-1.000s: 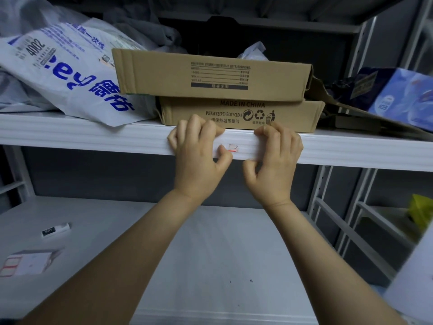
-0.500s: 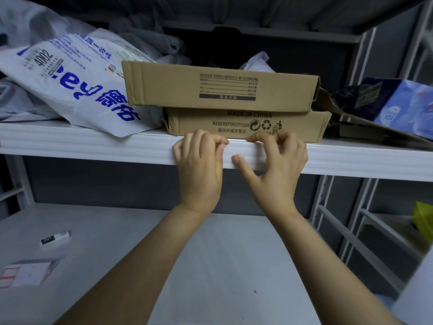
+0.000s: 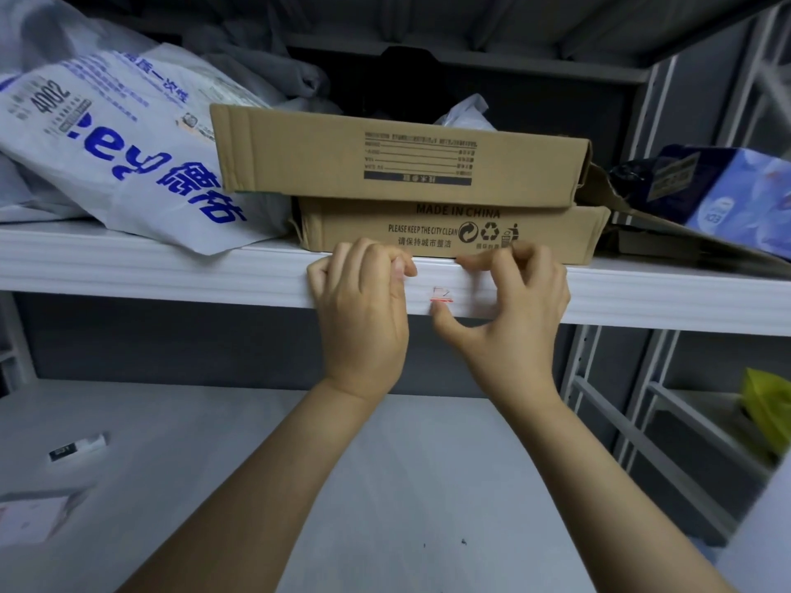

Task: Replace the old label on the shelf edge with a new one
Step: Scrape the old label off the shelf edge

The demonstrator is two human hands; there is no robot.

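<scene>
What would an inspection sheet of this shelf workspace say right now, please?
Surface: white shelf edge, ribbed; grey lower shelf beneath.
Job's things: small label with a red line, stuck on the edge between the hands; sheet, perhaps labels, blurred, on the lower shelf.
Clutter: two stacked boxes, printed bag and blue pack on the upper shelf; white item below.
Hands: left hand curled over the edge beside the label; right hand with its thumb just under the label.
Cables: nothing seen.
Surroundings: grey uprights on the right; yellow thing on a side shelf.
</scene>
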